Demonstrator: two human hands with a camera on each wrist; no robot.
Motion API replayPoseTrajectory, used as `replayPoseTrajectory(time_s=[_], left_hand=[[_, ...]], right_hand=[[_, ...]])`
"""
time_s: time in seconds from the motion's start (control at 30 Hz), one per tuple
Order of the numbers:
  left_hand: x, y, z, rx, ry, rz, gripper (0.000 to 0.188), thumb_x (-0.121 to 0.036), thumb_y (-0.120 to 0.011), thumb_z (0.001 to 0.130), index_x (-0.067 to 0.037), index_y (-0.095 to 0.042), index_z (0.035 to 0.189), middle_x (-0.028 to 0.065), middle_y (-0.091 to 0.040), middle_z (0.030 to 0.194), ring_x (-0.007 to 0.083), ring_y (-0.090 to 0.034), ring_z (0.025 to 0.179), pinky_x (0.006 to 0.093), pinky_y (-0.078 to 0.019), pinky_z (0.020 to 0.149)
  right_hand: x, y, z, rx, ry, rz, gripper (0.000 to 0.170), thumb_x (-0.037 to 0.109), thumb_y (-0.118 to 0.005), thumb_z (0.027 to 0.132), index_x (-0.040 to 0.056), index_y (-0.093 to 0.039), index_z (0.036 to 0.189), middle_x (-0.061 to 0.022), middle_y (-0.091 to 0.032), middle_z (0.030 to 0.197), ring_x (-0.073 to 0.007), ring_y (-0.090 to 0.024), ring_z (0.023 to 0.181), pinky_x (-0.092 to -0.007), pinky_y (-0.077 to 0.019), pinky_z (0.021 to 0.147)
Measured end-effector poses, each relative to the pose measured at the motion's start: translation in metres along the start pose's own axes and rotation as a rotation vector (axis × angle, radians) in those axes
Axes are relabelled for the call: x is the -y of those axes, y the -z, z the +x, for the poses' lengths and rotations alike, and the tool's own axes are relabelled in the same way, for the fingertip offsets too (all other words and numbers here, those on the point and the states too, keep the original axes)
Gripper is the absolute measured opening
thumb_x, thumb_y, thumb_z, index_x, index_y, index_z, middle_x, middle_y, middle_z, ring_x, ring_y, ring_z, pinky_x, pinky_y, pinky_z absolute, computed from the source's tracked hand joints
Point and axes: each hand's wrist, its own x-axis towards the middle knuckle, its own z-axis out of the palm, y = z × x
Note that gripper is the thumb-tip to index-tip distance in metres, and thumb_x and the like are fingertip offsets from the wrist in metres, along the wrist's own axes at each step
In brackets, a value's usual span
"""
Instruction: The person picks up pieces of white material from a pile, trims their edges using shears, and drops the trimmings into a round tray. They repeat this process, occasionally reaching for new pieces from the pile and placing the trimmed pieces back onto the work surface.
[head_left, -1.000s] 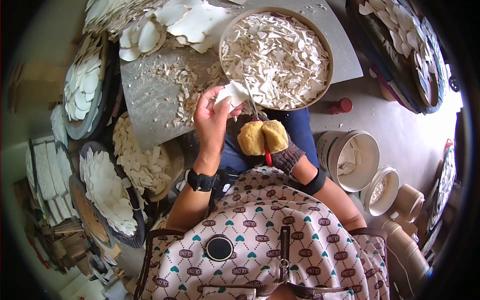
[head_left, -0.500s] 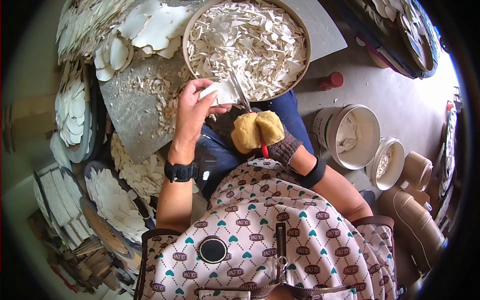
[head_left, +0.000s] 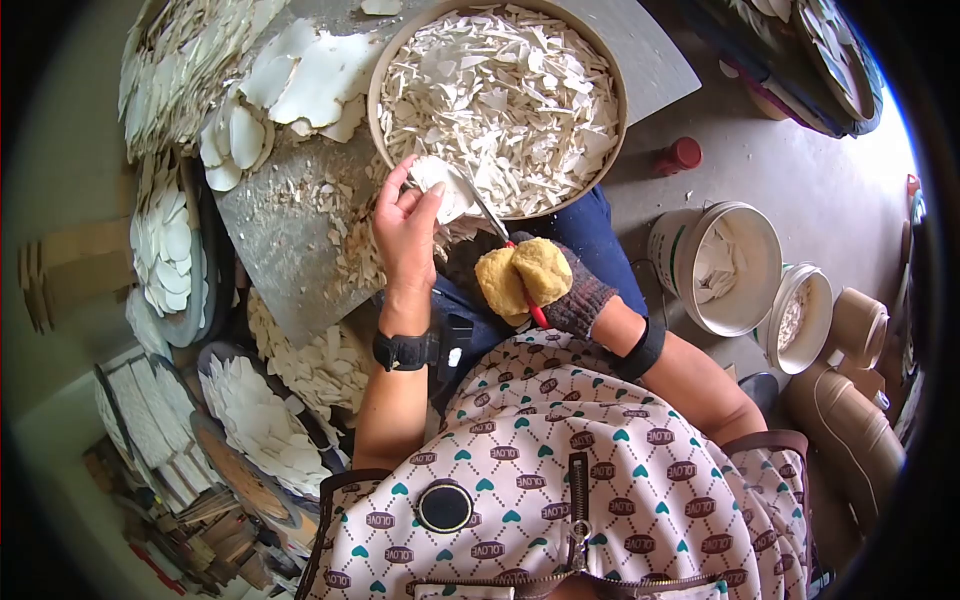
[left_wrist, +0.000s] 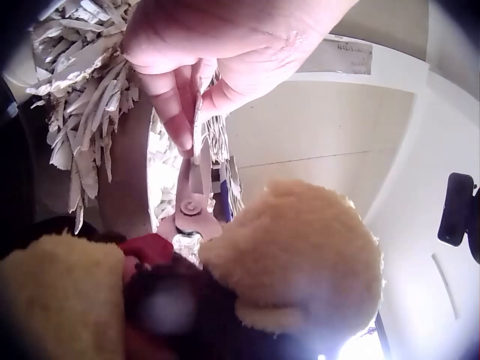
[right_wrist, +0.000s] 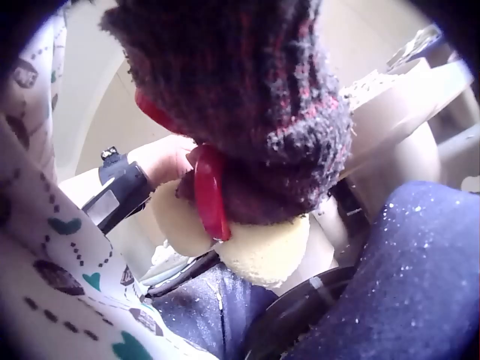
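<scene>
My bare left hand pinches a thin, flat white slice between thumb and fingers. Beside that slice's right edge lie the metal blades of the shears. My right hand, in a dark knitted glove, grips their red handles; thick yellow padding hides most of the fingers. In the left wrist view the slice appears edge-on, right at the blades above the shears' pivot. Both hands are in front of a round container heaped with white strips.
Large white slices lie on a grey table scattered with crumbs. Left of my lap are trays of white slices. Two white buckets and a red-capped container stand on the floor at right.
The white slice has turned in the left fingers and now lies more lengthwise along the blades. The head view has shifted. The right hand keeps its grip on the shears.
</scene>
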Motion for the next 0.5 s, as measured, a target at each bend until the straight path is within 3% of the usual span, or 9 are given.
replayPoseTrajectory(time_s=[0.03,0.13,0.23,0.27,0.37,0.43,0.5], left_hand=[[-0.003,0.001,0.002,0.028,0.011,0.017,0.048,0.005,-0.058,0.079,0.001,-0.043,0.124,0.0079,-0.064,0.088,0.0077,-0.058,0.073,0.0173,-0.0457,0.061],[-0.004,-0.003,0.003,0.116,0.056,0.034,0.048,0.006,-0.058,0.078,0.001,-0.043,0.124,0.008,-0.064,0.087,0.0077,-0.059,0.073,0.0169,-0.0457,0.062],[-0.004,-0.003,0.005,0.174,0.093,0.058,0.048,0.006,-0.057,0.078,0.003,-0.043,0.123,0.0083,-0.064,0.087,0.0077,-0.059,0.071,0.0167,-0.0463,0.06],[-0.003,0.0,0.008,0.194,0.11,0.07,0.048,0.006,-0.057,0.078,0.003,-0.043,0.123,0.0085,-0.064,0.087,0.0078,-0.06,0.071,0.0167,-0.0465,0.06],[-0.008,-0.004,0.007,0.226,0.156,0.093,0.048,0.006,-0.057,0.078,0.003,-0.043,0.124,0.0095,-0.064,0.087,0.0089,-0.061,0.072,0.0175,-0.0479,0.06],[-0.009,-0.004,0.007,0.237,0.166,0.106,0.047,0.006,-0.057,0.078,0.003,-0.043,0.124,0.0095,-0.064,0.086,0.0091,-0.061,0.073,0.018,-0.0485,0.061],[-0.008,-0.001,0.008,0.258,0.154,0.115,0.046,0.005,-0.055,0.079,0.002,-0.041,0.123,0.0107,-0.063,0.088,0.0109,-0.061,0.073,0.0194,-0.0494,0.062]], right_hand=[[-0.002,0.0,0.0,0.001,0.01,0.049,0.023,0.014,-0.056,0.082,0.0042,-0.055,0.103,-0.011,-0.06,0.1,-0.024,-0.058,0.093,-0.0315,-0.0466,0.082],[-0.002,0.007,0.003,-0.021,0.126,-0.168,0.022,0.013,-0.059,0.083,0.0036,-0.056,0.103,-0.0076,-0.06,0.1,-0.0174,-0.058,0.092,-0.0289,-0.047,0.083],[-0.016,0.009,0.003,-0.053,0.14,-0.284,0.02,0.012,-0.059,0.082,0.0043,-0.056,0.1,-0.0077,-0.06,0.099,-0.0183,-0.058,0.091,-0.0293,-0.047,0.082],[-0.021,0.008,0.002,-0.07,0.115,-0.244,0.02,0.013,-0.058,0.079,0.0059,-0.056,0.098,-0.0095,-0.06,0.096,-0.0228,-0.058,0.088,-0.0316,-0.0474,0.079],[-0.024,0.007,-0.002,-0.114,-0.023,-0.027,0.02,0.015,-0.058,0.081,0.0052,-0.056,0.098,-0.0095,-0.06,0.095,-0.0224,-0.058,0.088,-0.0313,-0.0472,0.079],[-0.016,0.01,-0.006,-0.105,-0.164,0.105,0.02,0.01,-0.06,0.084,0.0022,-0.057,0.103,-0.0064,-0.061,0.101,-0.0138,-0.058,0.093,-0.0269,-0.0464,0.085],[-0.017,0.011,-0.007,-0.064,-0.081,-0.071,0.021,0.01,-0.058,0.085,0.0019,-0.056,0.104,-0.0069,-0.06,0.102,-0.0145,-0.058,0.093,-0.0274,-0.0466,0.085]])
